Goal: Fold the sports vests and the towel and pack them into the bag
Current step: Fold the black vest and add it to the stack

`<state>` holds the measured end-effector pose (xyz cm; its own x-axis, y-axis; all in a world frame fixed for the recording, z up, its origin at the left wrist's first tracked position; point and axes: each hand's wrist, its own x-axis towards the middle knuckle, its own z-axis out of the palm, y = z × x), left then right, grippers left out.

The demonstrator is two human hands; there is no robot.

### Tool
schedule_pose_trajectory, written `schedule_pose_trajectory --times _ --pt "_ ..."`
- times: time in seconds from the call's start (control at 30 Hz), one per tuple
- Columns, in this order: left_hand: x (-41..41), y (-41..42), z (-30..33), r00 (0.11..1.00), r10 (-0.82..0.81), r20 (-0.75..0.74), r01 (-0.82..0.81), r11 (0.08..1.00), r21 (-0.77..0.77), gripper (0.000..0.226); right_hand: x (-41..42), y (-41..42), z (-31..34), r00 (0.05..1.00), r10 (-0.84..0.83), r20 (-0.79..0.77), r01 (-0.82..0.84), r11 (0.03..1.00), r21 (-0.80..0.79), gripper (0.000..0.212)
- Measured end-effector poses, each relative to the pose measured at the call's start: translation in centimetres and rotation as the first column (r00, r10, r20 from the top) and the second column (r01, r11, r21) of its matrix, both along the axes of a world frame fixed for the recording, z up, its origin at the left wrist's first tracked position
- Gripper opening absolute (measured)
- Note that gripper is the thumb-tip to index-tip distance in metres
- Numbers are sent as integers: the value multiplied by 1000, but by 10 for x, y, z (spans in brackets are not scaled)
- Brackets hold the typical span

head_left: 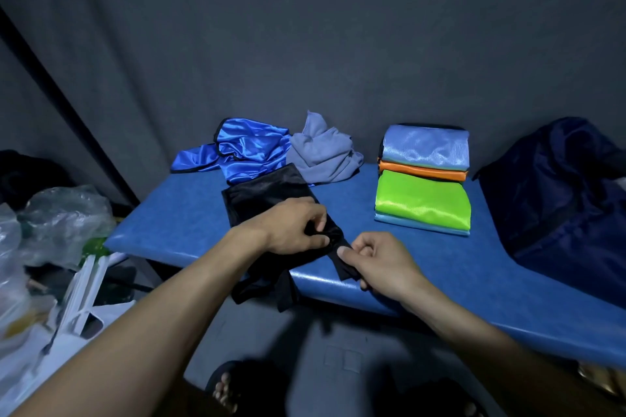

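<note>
- Blue padded table (423,267), wide, across the middle, carrying all the clothes.
- Dark navy bag (555,193) at the right end of the table, slumped, well apart from both hands.
- Stack of folded vests (423,179) left of the bag: light blue on top, orange under it, bright green in front, another blue edge at the bottom.
- Black vest (267,196) at the table's near edge, partly folded; far part flat on the table, near end hanging over the edge.
- Crumpled blue vest (244,149) at the back, touching the black vest's far edge.
- Grey towel (321,152) bunched just beside the blue vest, on its right.
- Left hand (294,227) on the black vest, fingers curled and pinching a fold of the cloth.
- Right hand (382,264) at the table edge, thumb and fingers clamped on a black strip of the same vest, just right of the left hand.
</note>
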<state>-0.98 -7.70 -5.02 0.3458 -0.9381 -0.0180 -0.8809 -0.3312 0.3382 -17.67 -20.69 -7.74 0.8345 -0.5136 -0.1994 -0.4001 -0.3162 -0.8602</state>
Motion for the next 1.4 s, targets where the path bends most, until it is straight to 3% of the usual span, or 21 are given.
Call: schedule_pose_trajectory --times 0.1,0.2,0.37,0.5,0.57,0.63,0.7,0.77,0.9,1.07,1.27,1.4 --pt "4 6 2 1000 -15 -20 13 998 -59 22 4 2 6 999 -39 1 39 999 -29 37" --pt "10 14 5 998 -48 -40 43 993 -107 20 4 1 7 994 24 -105 -31 997 -68 39" --pt "15 23 6 997 -70 -33 67 994 -90 21 3 3 -2 975 84 -207 -158 913 -377 40" --pt "10 23 -4 998 -66 -25 64 995 -71 22 -1 4 6 969 150 -194 -206 928 -310 47" --pt "9 23 -5 999 -45 -24 43 996 -78 23 -5 10 7 941 171 -292 -284 868 -408 58" --pt "9 23 -4 999 -27 -37 24 996 -80 25 -5 20 5 939 120 -323 -296 762 -576 49" --pt "9 23 -5 999 -20 -43 17 997 -75 28 -5 27 4 956 83 -281 -250 732 -634 34" --pt "8 23 -5 999 -14 -44 11 997 -74 30 -6 27 4 960 83 -266 -238 743 -626 28" --pt "8 24 -5 999 1 -42 -3 998 -62 26 -10 22 2 967 111 -230 -228 779 -584 37" --pt "6 22 -5 1000 -2 -16 1 998 -70 15 -15 6 1 952 160 -263 -260 875 -409 50" --pt "2 24 -3 999 -15 -43 13 999 -39 16 -18 3 4 933 206 -296 -334 805 -491 37" --pt "-3 25 4 992 15 -127 -16 1000 -11 16 -19 6 13 942 271 -198 -333 826 -456 52"
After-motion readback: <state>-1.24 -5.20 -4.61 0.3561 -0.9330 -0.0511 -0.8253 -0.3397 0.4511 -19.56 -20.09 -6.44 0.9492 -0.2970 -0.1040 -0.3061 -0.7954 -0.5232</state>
